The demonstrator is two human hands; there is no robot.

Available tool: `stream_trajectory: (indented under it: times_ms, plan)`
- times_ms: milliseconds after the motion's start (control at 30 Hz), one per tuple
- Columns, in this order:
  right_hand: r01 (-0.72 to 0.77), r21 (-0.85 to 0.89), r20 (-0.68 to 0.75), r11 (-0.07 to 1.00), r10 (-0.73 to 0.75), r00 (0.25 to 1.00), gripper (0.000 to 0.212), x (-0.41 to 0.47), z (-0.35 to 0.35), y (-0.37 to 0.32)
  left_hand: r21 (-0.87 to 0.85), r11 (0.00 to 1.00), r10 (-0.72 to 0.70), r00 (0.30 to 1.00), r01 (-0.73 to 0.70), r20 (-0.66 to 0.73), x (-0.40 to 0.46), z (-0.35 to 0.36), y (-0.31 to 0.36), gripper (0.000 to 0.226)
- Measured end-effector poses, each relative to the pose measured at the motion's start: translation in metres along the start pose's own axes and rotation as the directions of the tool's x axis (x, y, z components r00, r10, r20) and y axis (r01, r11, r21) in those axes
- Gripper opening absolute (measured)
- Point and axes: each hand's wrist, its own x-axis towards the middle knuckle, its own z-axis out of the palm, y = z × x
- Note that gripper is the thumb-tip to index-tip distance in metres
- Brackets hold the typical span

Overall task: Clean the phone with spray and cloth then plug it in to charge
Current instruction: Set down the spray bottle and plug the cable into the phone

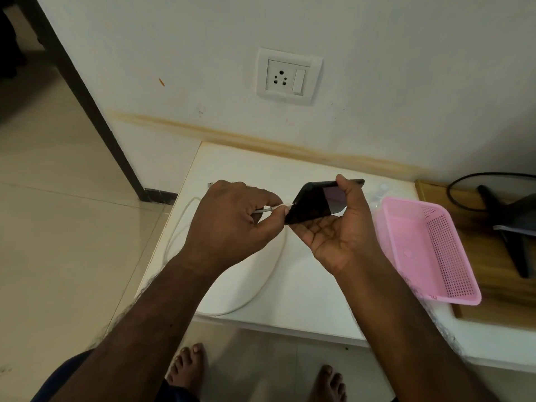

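Observation:
A black phone [314,203] is held above the white table [304,285], screen dark and tilted. My right hand [342,227] grips it from below, thumb over its top edge. My left hand [232,219] pinches the plug end of a white charging cable [261,282] right at the phone's lower-left end. The cable loops across the table, and its free USB end [209,185] lies near the table's far left corner. A clear spray bottle [377,195] lies partly hidden behind my right hand and the basket. No cloth is visible.
A pink plastic basket [429,248] sits at the table's right. A wall socket with switch [288,76] is above the table. Beyond the basket, a wooden surface [493,271] carries a black stand and cable. My bare feet [191,369] stand on the tiled floor.

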Motion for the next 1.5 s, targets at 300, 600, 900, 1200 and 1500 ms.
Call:
stream_trajectory:
  times_ms: [300, 600, 900, 1200, 1500]
  plan:
    - [0.131, -0.084, 0.026, 0.988, -0.129, 0.991, 0.057, 0.005, -0.004, 0.004, 0.068, 0.997, 0.017, 0.998, -0.021, 0.068, 0.001, 0.002, 0.001, 0.036]
    - [0.17, -0.114, 0.035, 0.979, -0.167, 0.985, 0.046, 0.006, -0.006, 0.005, 0.11, 0.992, 0.042, 0.991, -0.056, 0.127, -0.002, 0.005, -0.003, 0.027]
    - [0.118, -0.107, 0.02, 0.987, -0.117, 0.993, 0.061, 0.007, -0.005, -0.002, 0.105, 0.992, 0.049, 0.985, -0.067, 0.166, 0.002, -0.004, 0.006, 0.035]
    - [-0.115, -0.071, -0.069, 0.991, 0.11, 0.992, 0.066, 0.001, -0.008, -0.019, 0.058, 0.993, 0.104, 0.993, -0.107, 0.053, 0.004, -0.02, 0.01, 0.042]
    - [-0.097, -0.104, -0.105, 0.99, 0.086, 0.991, 0.059, 0.009, -0.014, -0.01, 0.144, 0.988, 0.05, 0.995, -0.063, 0.089, 0.006, -0.008, 0.017, 0.025]
